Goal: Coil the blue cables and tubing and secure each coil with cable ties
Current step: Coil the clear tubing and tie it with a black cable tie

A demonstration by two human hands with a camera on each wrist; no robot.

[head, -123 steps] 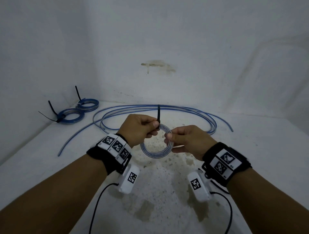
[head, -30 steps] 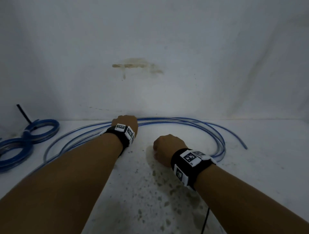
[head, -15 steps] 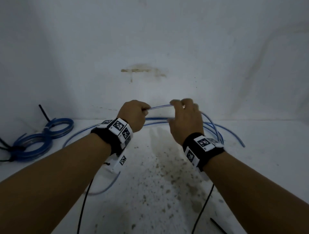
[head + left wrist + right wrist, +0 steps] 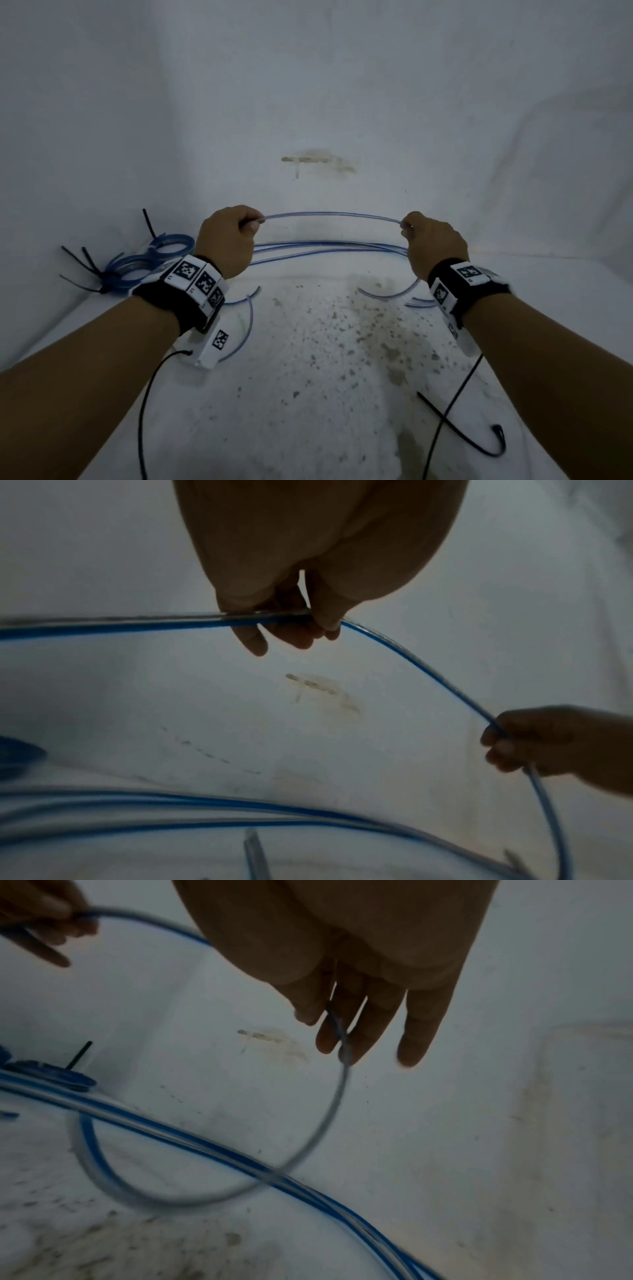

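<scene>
Both hands pinch one tubing [image 4: 330, 215] span raised between them: left hand [image 4: 226, 245], right hand [image 4: 433, 245]. Tied coils [image 4: 147, 262] lie left of the left hand.

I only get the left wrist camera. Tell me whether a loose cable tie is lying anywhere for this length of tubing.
Observer: Yes. The head view shows one loose black cable tie on the table, near edge, beside the right forearm.
Operator: Report the finished coils.
Observer: The tied blue coils lie at the table's far left by the wall, with black tie tails sticking out.
Operator: Describe the tubing below the right hand.
Observer: In the right wrist view the tubing leaves the right hand between its fingers and curls down in a loop over the strands on the table.
</scene>
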